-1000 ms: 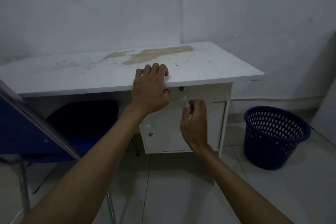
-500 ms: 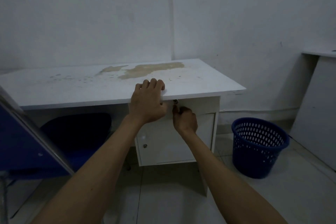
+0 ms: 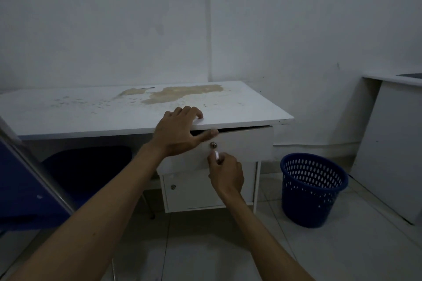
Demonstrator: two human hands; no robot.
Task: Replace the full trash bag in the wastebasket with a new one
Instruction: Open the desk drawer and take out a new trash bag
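A blue perforated wastebasket [image 3: 313,189] stands on the floor to the right of a white desk [image 3: 114,112]; no bag shows in it. My left hand [image 3: 180,132] rests over the desk's front edge, fingers on top and thumb against the drawer front. The desk's white drawer [image 3: 244,143] is pulled partly out, with a dark gap under the desktop. My right hand [image 3: 226,172] is closed on the drawer's lower edge just below its round metal lock [image 3: 213,145]. A small white thing shows at my right fingertips; I cannot tell what it is.
Below the drawer is a white cabinet door [image 3: 194,191] with a small lock. A blue chair [image 3: 34,180] stands at the left, partly under the desk. Another white piece of furniture [image 3: 392,143] stands at the right. The floor is pale tile.
My right hand went from in front of the cabinet up to the drawer and has pulled it partly out. My left hand has stayed on the desk edge. The camera tilted up.
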